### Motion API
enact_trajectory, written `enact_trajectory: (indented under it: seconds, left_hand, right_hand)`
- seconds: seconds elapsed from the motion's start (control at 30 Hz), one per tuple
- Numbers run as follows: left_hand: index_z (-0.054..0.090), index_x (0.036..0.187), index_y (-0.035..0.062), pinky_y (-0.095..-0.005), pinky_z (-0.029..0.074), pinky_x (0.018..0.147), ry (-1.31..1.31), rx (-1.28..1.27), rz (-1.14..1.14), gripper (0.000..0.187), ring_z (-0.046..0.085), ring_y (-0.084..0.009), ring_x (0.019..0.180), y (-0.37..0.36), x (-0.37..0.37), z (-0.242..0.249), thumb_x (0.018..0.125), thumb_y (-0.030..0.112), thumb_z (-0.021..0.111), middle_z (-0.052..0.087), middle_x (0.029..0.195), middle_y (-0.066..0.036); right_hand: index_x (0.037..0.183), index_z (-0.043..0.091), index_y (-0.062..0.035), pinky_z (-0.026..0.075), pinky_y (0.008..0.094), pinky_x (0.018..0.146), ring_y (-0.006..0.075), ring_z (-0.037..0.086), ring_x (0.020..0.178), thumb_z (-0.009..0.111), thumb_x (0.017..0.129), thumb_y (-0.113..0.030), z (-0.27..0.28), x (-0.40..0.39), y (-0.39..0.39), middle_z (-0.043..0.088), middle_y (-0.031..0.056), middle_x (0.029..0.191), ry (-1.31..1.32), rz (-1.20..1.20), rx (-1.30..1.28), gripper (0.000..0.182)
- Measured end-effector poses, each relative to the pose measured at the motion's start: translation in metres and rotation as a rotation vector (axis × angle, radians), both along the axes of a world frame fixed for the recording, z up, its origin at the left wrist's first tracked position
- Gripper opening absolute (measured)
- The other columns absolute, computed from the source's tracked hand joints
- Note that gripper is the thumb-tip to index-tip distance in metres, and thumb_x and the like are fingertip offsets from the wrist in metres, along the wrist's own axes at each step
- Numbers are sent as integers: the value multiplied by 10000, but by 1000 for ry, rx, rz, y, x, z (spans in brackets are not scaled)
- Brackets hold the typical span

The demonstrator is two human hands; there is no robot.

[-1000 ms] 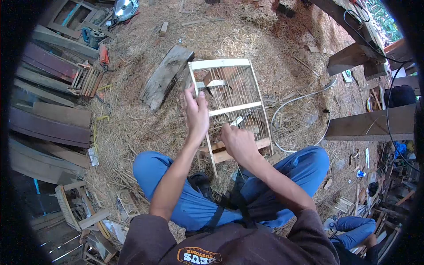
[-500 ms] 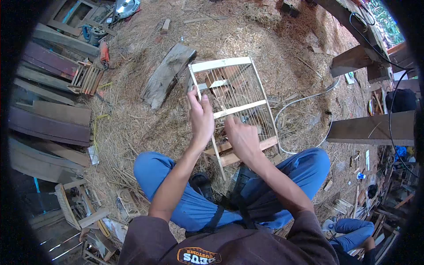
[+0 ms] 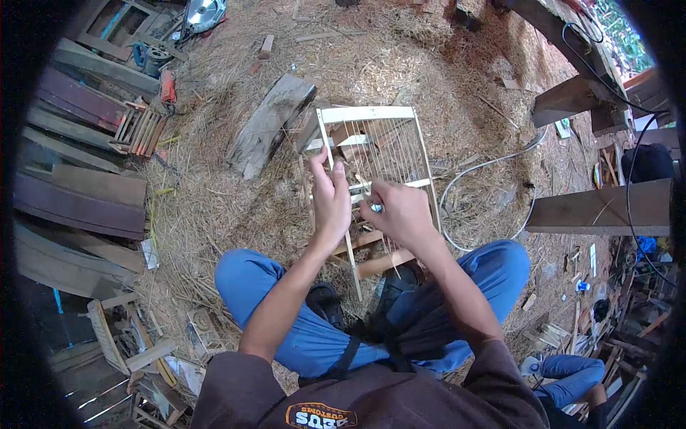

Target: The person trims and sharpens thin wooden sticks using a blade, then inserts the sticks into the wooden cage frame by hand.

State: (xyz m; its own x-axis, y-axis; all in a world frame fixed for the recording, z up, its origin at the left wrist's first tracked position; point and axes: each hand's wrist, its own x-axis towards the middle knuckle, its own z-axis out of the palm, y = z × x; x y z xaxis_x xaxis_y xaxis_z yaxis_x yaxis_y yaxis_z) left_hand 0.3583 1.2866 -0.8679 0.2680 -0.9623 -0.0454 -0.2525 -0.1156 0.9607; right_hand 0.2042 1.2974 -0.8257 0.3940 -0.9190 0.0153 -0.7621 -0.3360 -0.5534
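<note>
A pale wooden birdcage (image 3: 368, 114) with thin upright bars leans between my knees, its upper end away from me. My left hand (image 3: 332, 205) is closed around its left side rail, thumb lying along the strip. My right hand (image 3: 401, 213) is over the middle crosspiece, with thumb and forefinger pinched together by the thin bars. What sits in that pinch is hidden by the fingers. Below the hand, a wider wooden bottom rail (image 3: 384, 264) shows near my feet.
A weathered plank (image 3: 271, 125) lies on the straw-like shavings beyond the cage. Power tools, including a circular saw (image 3: 205, 13), and stacked boards (image 3: 78, 204) are at left. A pale cable (image 3: 464, 171) curves at right near thick beams (image 3: 600, 209). Another person's leg (image 3: 572, 375) shows lower right.
The cage's upper end has shifted slightly right and toward me. My right hand has turned and moved a little right, its pinch now more visible. My left hand keeps its hold.
</note>
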Motion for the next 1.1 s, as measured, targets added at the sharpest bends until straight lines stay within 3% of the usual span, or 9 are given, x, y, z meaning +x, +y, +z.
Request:
enact_trajectory:
  seconds: [0.1, 0.13, 0.2, 0.3, 0.33, 0.47, 0.73, 0.93, 1.1]
  left_hand:
    - [367, 1378, 31, -407, 464, 715, 23, 57, -15, 379, 602, -233, 747, 10, 0, 10, 1066, 239, 419, 612, 1000, -180]
    - [325, 1408, 97, -259, 358, 550, 66, 26, -25, 379, 424, -72, 649, 10, 3, 8, 1069, 229, 429, 448, 762, 12]
    - [326, 1407, 93, -239, 350, 554, 165, -42, -5, 375, 418, -55, 665, 14, 7, 7, 1065, 200, 436, 459, 808, 14]
    - [346, 1393, 92, -224, 340, 556, 350, -21, 32, 355, 407, -43, 673, 16, 10, 2, 1060, 167, 445, 479, 870, 9]
    - [347, 1390, 93, -223, 340, 557, 258, -13, 19, 351, 405, -43, 673, 17, 15, -7, 1060, 161, 444, 483, 882, 6]
    - [347, 1383, 96, -225, 334, 551, 83, -20, -17, 339, 395, -42, 663, 17, 19, -30, 1060, 140, 440, 482, 854, 19]
    - [339, 1393, 91, -231, 333, 561, 75, 16, -40, 344, 393, -43, 663, 20, 22, -27, 1061, 130, 425, 464, 819, 24]
    - [346, 1386, 89, -234, 347, 563, 167, 10, -27, 344, 414, -45, 670, 16, 18, -21, 1059, 142, 437, 499, 825, 9]
    - [354, 1374, 88, -229, 329, 545, 218, 42, -8, 338, 404, -45, 650, 17, 13, -12, 1057, 156, 449, 487, 788, 17]
  right_hand:
    - [1028, 587, -68, 498, 412, 658, 298, 641, 727, 723, 714, -142, 17, -7, -20, 612, 107, 763, -155, 114, 126, 350]
    - [1051, 590, -69, 494, 402, 657, 286, 633, 720, 730, 709, -150, 23, -7, -26, 604, 100, 762, -181, 139, 138, 379]
    - [1098, 596, -71, 486, 381, 655, 262, 616, 707, 744, 698, -166, 28, -5, -38, 589, 87, 761, -241, 197, 164, 436]
    - [1119, 632, -74, 467, 351, 639, 213, 572, 668, 760, 769, -218, 21, 3, -53, 564, 64, 758, -410, 195, 284, 400]
    - [1112, 640, -72, 464, 351, 628, 207, 562, 649, 759, 789, -230, 22, 8, -54, 562, 60, 757, -473, 168, 316, 379]
    - [1090, 652, -25, 534, 439, 684, 340, 682, 752, 670, 890, -281, -1, 42, -46, 685, 167, 919, -222, -188, -81, 326]
    - [1109, 637, -81, 527, 435, 622, 331, 673, 746, 681, 859, -171, -18, 62, -43, 643, 119, 903, -26, -244, -165, 270]
    - [1113, 670, -81, 523, 417, 593, 307, 674, 711, 681, 832, -103, -22, 59, -40, 645, 105, 844, -86, -267, -182, 282]
    - [1002, 634, -93, 518, 447, 591, 331, 675, 723, 659, 861, -126, -29, 55, -39, 631, 111, 853, -200, -265, -223, 147]
